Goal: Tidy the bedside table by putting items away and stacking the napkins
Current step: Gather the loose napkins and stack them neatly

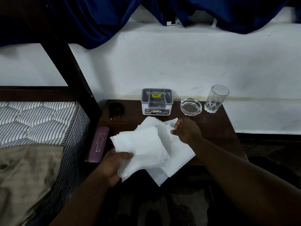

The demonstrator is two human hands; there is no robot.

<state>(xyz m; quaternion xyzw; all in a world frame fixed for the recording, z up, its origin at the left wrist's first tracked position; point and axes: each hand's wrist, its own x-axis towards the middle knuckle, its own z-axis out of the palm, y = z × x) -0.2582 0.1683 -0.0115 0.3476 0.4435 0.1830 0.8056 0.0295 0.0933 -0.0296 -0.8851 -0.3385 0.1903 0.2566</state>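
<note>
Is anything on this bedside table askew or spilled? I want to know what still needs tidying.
The napkins are fanned unevenly, held between the left hand and right hand. The maroon case overhangs the table's front edge. The glass and ashtray are upright; nothing spilled.

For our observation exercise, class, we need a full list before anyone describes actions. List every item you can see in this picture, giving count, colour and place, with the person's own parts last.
Dark brown wooden bedside table: one, against the white wall.
Loose white paper napkins: several, exact count unclear, fanned over the table's front edge.
Grey-and-white plastic organiser box: one, back centre of the table.
Clear round glass ashtray: one, right of the box.
Clear drinking glass: one, upright, back right corner.
Black plug adapter: one, back left.
Purple oblong case: one, on the table's left edge beside the bed.
Striped mattress: one, left.
Blue curtain: top.
Left hand: grip on the napkins' lower left.
Right hand: pinching the napkins' upper right.
</note>
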